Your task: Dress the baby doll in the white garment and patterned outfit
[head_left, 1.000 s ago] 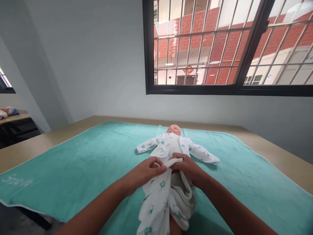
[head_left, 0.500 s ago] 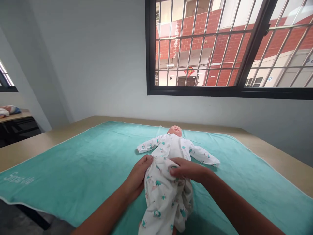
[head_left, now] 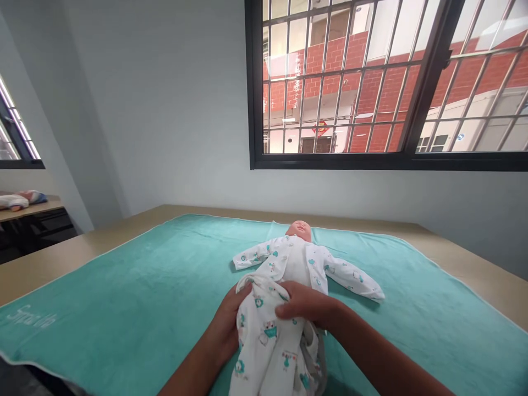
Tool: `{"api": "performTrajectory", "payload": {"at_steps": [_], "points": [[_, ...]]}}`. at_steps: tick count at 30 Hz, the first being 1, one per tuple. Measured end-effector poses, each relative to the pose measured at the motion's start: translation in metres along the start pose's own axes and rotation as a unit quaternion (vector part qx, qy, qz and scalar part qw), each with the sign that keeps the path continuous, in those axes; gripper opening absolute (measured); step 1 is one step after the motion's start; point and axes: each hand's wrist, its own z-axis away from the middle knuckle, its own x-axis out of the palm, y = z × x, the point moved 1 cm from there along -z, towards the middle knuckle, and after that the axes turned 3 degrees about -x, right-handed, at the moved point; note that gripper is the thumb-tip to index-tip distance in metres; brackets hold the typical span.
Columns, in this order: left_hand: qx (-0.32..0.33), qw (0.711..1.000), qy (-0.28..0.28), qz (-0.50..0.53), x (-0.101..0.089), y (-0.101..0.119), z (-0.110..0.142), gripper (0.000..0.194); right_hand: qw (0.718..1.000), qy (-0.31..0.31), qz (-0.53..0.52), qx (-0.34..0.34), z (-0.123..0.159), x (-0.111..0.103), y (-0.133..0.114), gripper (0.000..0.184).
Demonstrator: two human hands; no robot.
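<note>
White printed baby trousers (head_left: 270, 341) lie bunched over the legs of the baby doll in the white printed cotton top (head_left: 297, 258), which lies on its back on the teal towel (head_left: 124, 297), head away from you. In your head view, your left hand (head_left: 229, 324) cups the waistband's left side. Your right hand (head_left: 307, 305) pinches the cloth on top, both equally near.

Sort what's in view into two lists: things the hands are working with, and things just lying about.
In hand:
- left hand, gripping the printed baby trousers
- right hand, on top of the trousers
- baby doll in its printed top
- teal towel under the doll

Lying about:
- bundled cloth on the side table
- barred window
</note>
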Motion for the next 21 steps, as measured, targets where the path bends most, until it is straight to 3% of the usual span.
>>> {"api": "performTrajectory", "payload": {"at_steps": [3, 9, 12, 15, 17, 21], "points": [[-0.018, 1.0, 0.01, -0.016, -0.007, -0.001, 0.0, 0.05, 0.997, -0.061, 0.04, 0.042, 0.003, -0.001, -0.004, 0.049], [-0.056, 0.98, -0.144, -0.127, -0.014, 0.006, 0.007, 0.065, 0.987, 0.095, -0.117, -0.054, -0.001, -0.003, 0.012, 0.042], [-0.04, 0.988, -0.108, -0.104, -0.014, 0.005, 0.004, 0.052, 0.995, 0.049, -0.067, -0.057, 0.0, -0.001, 0.01, 0.048], [-0.009, 0.996, -0.06, -0.058, -0.016, 0.004, 0.002, 0.042, 0.993, -0.041, 0.106, -0.016, 0.002, 0.003, 0.0, 0.054], [-0.008, 0.997, -0.052, -0.058, -0.018, 0.005, 0.004, 0.043, 0.983, -0.06, 0.175, 0.007, 0.003, 0.004, -0.004, 0.053], [-0.041, 0.984, -0.119, -0.128, -0.017, 0.011, 0.008, 0.063, 0.999, 0.026, 0.021, -0.03, 0.003, 0.004, 0.001, 0.044]]}}
